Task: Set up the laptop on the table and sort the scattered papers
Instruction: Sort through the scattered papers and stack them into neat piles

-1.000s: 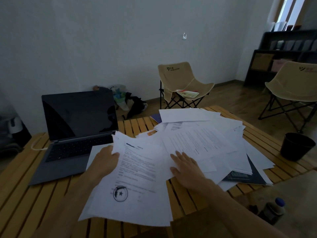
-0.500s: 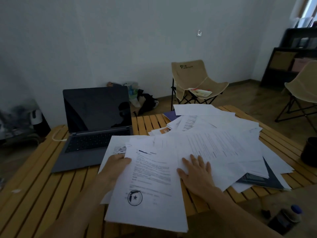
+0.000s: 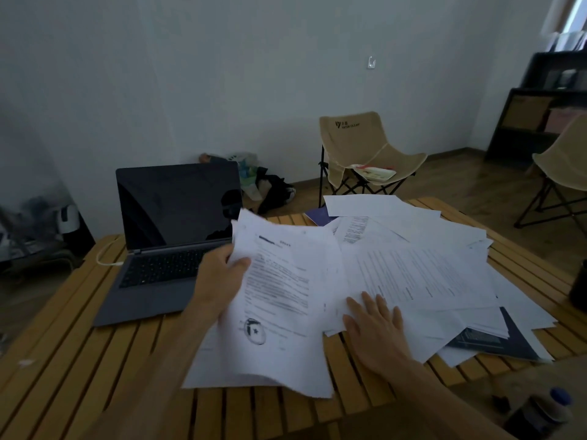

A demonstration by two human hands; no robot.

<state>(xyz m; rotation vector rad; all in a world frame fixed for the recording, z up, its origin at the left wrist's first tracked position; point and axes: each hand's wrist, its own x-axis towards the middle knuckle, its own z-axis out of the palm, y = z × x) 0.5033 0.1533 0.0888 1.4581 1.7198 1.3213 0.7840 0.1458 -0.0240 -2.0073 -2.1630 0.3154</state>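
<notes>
The left hand point(image 3: 219, 281) has a closed grip on a sheaf point(image 3: 279, 300), the laptop point(image 3: 168, 236) just behind it. The right hand point(image 3: 374, 328) lies flat and open on the papers point(image 3: 422, 274) beside.

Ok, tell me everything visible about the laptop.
The laptop is a dark grey, metal-looking clamshell, open and upright on the slatted wooden table, at its left. Its screen is black, only reflecting. The keyboard is dark above a plain palm rest. A pale cable meets its left edge. The left hand and held sheets overlap its right side.
</notes>
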